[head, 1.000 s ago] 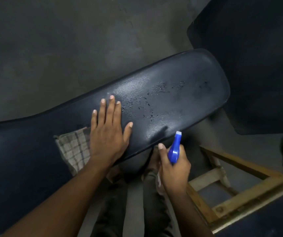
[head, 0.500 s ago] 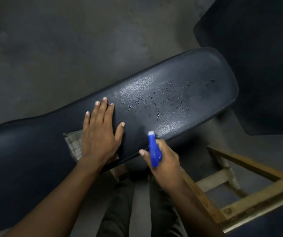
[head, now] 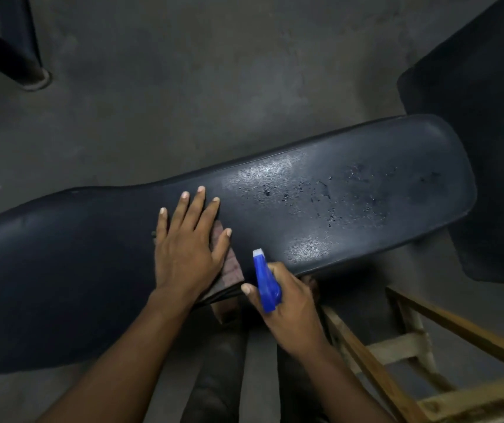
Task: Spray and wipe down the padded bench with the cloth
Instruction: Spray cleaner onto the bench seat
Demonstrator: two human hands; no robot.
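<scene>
The dark padded bench [head: 351, 190] runs from lower left to upper right, and its right half is speckled with spray droplets. My left hand [head: 188, 245] lies flat with fingers spread on a checked cloth [head: 229, 264], pressing it onto the pad near the front edge; most of the cloth is hidden under the palm. My right hand [head: 287, 303] grips a spray bottle with a blue nozzle [head: 264, 279], held just off the front edge of the bench with the nozzle aimed at the pad.
A wooden frame [head: 427, 346] stands at lower right beside my legs. A dark mat [head: 488, 148] lies on the concrete floor behind the bench's right end. A black metal post [head: 9, 53] meets the floor at upper left.
My left hand has slid the cloth to the right so that it now covers most of it. My right hand with the bottle moved left and up towards the bench edge. More droplets show on the pad.
</scene>
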